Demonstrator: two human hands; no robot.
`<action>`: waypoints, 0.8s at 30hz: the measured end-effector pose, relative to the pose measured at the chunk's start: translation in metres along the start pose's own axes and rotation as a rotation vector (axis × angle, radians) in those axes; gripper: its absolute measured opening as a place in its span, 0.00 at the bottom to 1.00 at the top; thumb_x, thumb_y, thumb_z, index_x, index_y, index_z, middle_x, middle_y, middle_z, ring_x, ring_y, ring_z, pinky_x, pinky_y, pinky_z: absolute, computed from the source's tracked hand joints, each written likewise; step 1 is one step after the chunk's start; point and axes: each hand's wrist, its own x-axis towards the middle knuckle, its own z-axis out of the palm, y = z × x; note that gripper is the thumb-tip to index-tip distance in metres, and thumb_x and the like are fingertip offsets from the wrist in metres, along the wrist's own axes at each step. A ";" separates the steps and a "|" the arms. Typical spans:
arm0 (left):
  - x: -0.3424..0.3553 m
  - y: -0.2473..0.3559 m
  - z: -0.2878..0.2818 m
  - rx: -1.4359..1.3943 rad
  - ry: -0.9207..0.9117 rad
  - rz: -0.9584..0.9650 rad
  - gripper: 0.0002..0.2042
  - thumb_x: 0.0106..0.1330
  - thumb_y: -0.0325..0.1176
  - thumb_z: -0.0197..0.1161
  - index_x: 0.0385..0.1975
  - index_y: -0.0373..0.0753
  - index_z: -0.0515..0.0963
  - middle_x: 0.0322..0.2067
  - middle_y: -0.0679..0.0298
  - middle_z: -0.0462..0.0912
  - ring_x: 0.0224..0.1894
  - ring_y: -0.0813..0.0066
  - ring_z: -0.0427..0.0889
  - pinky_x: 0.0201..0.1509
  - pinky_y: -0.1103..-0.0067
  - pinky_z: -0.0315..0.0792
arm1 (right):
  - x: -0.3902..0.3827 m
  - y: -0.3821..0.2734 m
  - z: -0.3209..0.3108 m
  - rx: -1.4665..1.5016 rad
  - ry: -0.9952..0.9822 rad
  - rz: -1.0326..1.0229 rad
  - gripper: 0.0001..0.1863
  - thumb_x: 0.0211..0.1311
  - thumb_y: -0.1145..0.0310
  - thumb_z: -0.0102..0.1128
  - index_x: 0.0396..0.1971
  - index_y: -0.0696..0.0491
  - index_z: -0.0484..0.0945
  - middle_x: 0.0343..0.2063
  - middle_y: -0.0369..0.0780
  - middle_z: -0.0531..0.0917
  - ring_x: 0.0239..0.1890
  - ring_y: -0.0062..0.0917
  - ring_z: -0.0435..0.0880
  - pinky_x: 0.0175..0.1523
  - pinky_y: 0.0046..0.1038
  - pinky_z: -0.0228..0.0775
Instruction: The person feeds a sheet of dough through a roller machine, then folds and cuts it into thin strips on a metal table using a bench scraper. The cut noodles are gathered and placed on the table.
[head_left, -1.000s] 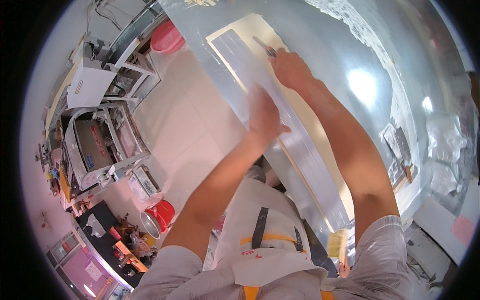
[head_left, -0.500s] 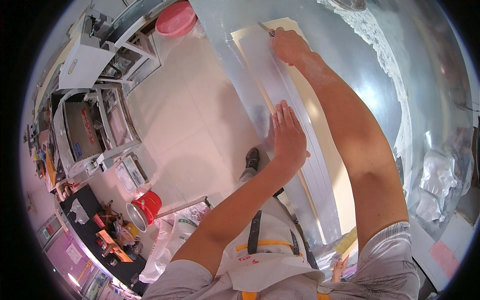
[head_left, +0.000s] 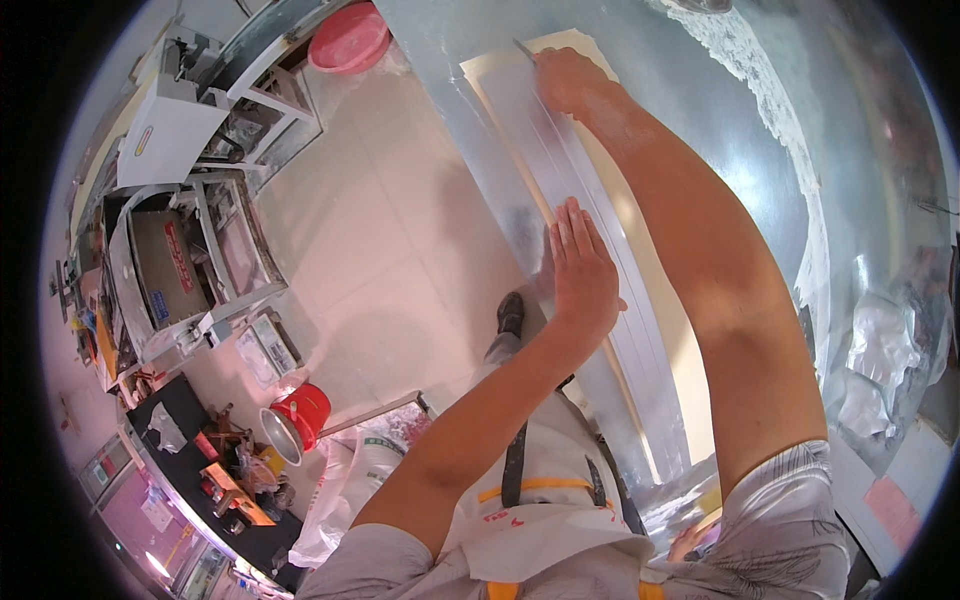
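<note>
A long metal straightedge [head_left: 548,165] lies along a pale sheet of dough [head_left: 688,385] on a steel table [head_left: 740,110]. My left hand [head_left: 580,265] rests flat on the straightedge about midway, fingers together and stretched out. At the far end of the sheet my right hand [head_left: 565,80] is closed around a thin blade [head_left: 524,47], whose tip sticks out past the fingers beside the straightedge's end. My right forearm hides part of the dough sheet.
Flour dusts the table [head_left: 765,85] at the far right and clear plastic bags [head_left: 880,350] lie at its right edge. On the left stand a metal machine [head_left: 170,260], a red basin [head_left: 348,38], a red bucket [head_left: 300,412], a white sack [head_left: 345,480] and a cluttered black bench [head_left: 200,460].
My left hand has slid back along the straightedge toward me and lies flat there. My right hand stays at the far end with the blade.
</note>
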 end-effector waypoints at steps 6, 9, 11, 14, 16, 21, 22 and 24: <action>0.000 0.001 0.004 0.047 0.034 -0.008 0.70 0.45 0.57 0.85 0.74 0.11 0.48 0.78 0.26 0.40 0.83 0.32 0.41 0.86 0.51 0.41 | -0.019 -0.003 -0.014 0.008 -0.044 0.006 0.17 0.65 0.75 0.52 0.47 0.59 0.88 0.46 0.51 0.90 0.42 0.46 0.91 0.45 0.44 0.84; -0.001 0.002 0.004 0.066 0.038 0.002 0.70 0.45 0.58 0.85 0.74 0.11 0.47 0.78 0.26 0.40 0.82 0.31 0.41 0.86 0.51 0.42 | -0.032 0.002 -0.016 0.019 -0.047 -0.011 0.17 0.66 0.73 0.52 0.47 0.56 0.89 0.47 0.50 0.90 0.45 0.46 0.91 0.48 0.45 0.84; 0.002 0.005 0.005 0.068 0.014 0.026 0.69 0.48 0.57 0.84 0.74 0.10 0.45 0.78 0.24 0.39 0.82 0.29 0.39 0.85 0.50 0.43 | -0.040 0.015 -0.016 -0.061 -0.055 -0.065 0.17 0.67 0.71 0.53 0.47 0.53 0.91 0.48 0.48 0.91 0.48 0.47 0.91 0.51 0.46 0.83; 0.002 0.005 0.010 0.037 0.056 0.015 0.70 0.46 0.57 0.86 0.74 0.10 0.46 0.78 0.24 0.40 0.82 0.28 0.40 0.85 0.50 0.44 | -0.065 0.022 -0.011 -0.110 -0.079 -0.155 0.16 0.65 0.71 0.55 0.43 0.54 0.91 0.45 0.49 0.91 0.46 0.48 0.91 0.49 0.46 0.84; -0.001 0.004 0.005 0.027 0.046 0.042 0.71 0.43 0.56 0.87 0.74 0.10 0.46 0.77 0.24 0.40 0.82 0.28 0.41 0.84 0.49 0.45 | -0.092 0.023 -0.010 0.071 -0.041 -0.086 0.14 0.63 0.72 0.57 0.40 0.54 0.92 0.44 0.50 0.91 0.45 0.48 0.91 0.48 0.46 0.84; 0.002 0.000 0.024 0.072 0.154 0.095 0.73 0.40 0.57 0.88 0.74 0.10 0.45 0.77 0.23 0.42 0.81 0.27 0.43 0.83 0.50 0.48 | -0.162 0.056 0.019 0.004 -0.139 -0.043 0.13 0.64 0.68 0.59 0.41 0.55 0.90 0.43 0.50 0.91 0.44 0.47 0.91 0.47 0.45 0.83; 0.003 0.000 0.025 0.066 0.141 0.077 0.74 0.40 0.57 0.88 0.73 0.10 0.45 0.77 0.23 0.43 0.81 0.26 0.44 0.83 0.50 0.48 | -0.175 0.063 0.024 -0.018 -0.189 -0.047 0.14 0.66 0.66 0.59 0.42 0.56 0.89 0.43 0.50 0.91 0.44 0.47 0.91 0.47 0.44 0.83; 0.005 -0.001 0.030 0.066 0.128 0.060 0.73 0.40 0.59 0.88 0.73 0.10 0.47 0.76 0.22 0.45 0.81 0.25 0.45 0.83 0.49 0.50 | -0.217 0.073 0.030 -0.032 -0.183 -0.017 0.14 0.68 0.67 0.57 0.46 0.56 0.87 0.43 0.50 0.90 0.44 0.47 0.91 0.47 0.44 0.83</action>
